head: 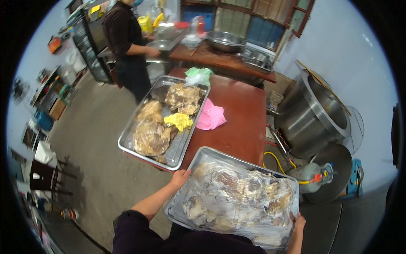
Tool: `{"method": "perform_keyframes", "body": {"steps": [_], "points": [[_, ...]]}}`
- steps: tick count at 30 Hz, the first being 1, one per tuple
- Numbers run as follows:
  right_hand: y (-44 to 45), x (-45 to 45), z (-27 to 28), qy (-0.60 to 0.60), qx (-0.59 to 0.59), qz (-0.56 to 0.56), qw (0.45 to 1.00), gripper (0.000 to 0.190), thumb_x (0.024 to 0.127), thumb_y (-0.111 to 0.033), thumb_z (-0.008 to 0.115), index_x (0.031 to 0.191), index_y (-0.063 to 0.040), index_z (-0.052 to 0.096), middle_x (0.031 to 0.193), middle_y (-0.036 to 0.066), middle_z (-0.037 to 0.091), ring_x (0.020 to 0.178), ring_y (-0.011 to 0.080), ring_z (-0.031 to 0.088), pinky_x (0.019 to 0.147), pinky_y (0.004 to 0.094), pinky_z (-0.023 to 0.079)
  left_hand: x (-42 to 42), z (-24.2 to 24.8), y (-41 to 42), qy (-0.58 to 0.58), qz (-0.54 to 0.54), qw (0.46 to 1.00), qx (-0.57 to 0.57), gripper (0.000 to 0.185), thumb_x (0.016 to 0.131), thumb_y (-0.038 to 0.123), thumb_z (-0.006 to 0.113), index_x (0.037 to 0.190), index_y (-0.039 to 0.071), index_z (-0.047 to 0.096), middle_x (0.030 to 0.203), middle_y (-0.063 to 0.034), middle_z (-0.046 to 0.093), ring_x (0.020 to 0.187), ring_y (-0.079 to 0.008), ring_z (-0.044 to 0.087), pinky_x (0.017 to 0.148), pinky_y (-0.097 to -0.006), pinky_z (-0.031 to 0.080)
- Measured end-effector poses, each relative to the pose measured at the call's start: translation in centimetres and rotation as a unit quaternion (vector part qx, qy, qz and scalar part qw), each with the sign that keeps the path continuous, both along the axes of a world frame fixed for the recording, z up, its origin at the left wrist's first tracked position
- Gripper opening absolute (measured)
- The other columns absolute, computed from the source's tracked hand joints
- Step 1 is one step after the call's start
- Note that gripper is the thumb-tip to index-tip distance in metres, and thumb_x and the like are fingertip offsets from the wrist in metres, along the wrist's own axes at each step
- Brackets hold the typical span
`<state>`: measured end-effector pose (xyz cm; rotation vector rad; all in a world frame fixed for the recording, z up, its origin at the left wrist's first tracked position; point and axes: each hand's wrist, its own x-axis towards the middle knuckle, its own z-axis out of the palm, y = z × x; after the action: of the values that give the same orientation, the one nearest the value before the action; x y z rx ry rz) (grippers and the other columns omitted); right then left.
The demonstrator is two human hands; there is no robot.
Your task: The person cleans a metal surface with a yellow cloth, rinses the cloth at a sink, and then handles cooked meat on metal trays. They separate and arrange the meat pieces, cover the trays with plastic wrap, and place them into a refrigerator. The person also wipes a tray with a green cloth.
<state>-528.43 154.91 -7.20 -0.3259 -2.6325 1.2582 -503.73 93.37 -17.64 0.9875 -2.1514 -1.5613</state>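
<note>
My left hand (pixel 180 178) grips the upper left edge of a metal tray (pixel 203 152), and my right hand (pixel 298 222) grips its right edge. Under cloudy plastic film in this tray lie large brown and whitish pieces of food (pixel 250 187), their kind unclear. Just beyond, a second metal tray (pixel 177 163) rests on the red-brown table (pixel 234 143). It holds similar brown pieces (pixel 152 136) and a crumpled yellow cloth or bag (pixel 178 121). A pink cloth (pixel 212 116) lies on the table beside it, and thin green and white plastic bags (pixel 199 76) are at its far corner.
A co-worker (pixel 127 47) stands beyond the table at the left. To the right are a large steel pot (pixel 312 117), a gas cylinder (pixel 311 176) and a yellow hose (pixel 275 158). A metal basin (pixel 225 40) sits on the far counter. A dark chair (pixel 42 176) stands at left.
</note>
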Motion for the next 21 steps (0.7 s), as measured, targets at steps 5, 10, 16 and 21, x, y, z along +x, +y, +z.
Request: {"method": "perform_keyframes", "body": {"steps": [5, 10, 16, 21], "points": [[-2.1, -5.1, 7.0, -0.044, 0.133, 0.19, 0.972, 0.042, 0.086, -0.026, 0.062, 0.059, 0.003, 0.051, 0.055, 0.003, 0.045, 0.058, 0.0129, 0.041, 0.054, 0.0343, 0.038, 16.6, 3.1, 12.6, 0.046, 0.206, 0.952, 0.223, 0.042, 0.094, 0.036, 0.053, 0.07, 0.001, 0.059, 0.063, 0.0031, 0.051, 0.061, -0.0077, 0.043, 0.055, -0.0282, 0.037], [-14.0, -15.2, 8.3, -0.072, 0.202, 0.316, 0.924, 0.04, 0.087, -0.036, 0.06, 0.069, 0.0, 0.06, 0.065, 0.008, 0.057, 0.062, 0.0194, 0.051, 0.062, 0.0354, 0.041, 20.3, 9.5, 19.8, 0.044, 0.37, 0.896, 0.243, 0.04, 0.095, 0.03, 0.052, 0.064, 0.006, 0.051, 0.062, 0.0084, 0.041, 0.059, -0.0047, 0.033, 0.051, -0.025, 0.03], [-28.6, -21.5, 9.0, -0.036, 0.267, 0.402, 0.875, 0.038, 0.085, -0.038, 0.06, 0.074, -0.001, 0.062, 0.071, 0.013, 0.062, 0.068, 0.0261, 0.058, 0.067, 0.0381, 0.045, 16.5, 9.7, 24.0, 0.12, 0.507, 0.823, 0.225, 0.04, 0.097, 0.029, 0.049, 0.064, 0.006, 0.048, 0.063, 0.0085, 0.04, 0.06, -0.0048, 0.032, 0.052, -0.0244, 0.03], [-36.4, -25.7, 9.8, -0.005, 0.296, 0.422, 0.857, 0.025, 0.084, -0.027, 0.061, 0.077, -0.004, 0.067, 0.072, 0.007, 0.066, 0.071, 0.0162, 0.062, 0.07, 0.032, 0.048, 9.8, 9.6, 27.0, 0.155, 0.578, 0.778, 0.194, 0.039, 0.098, 0.029, 0.047, 0.066, 0.007, 0.049, 0.065, 0.0084, 0.042, 0.063, -0.0038, 0.033, 0.054, -0.0229, 0.03]]}}
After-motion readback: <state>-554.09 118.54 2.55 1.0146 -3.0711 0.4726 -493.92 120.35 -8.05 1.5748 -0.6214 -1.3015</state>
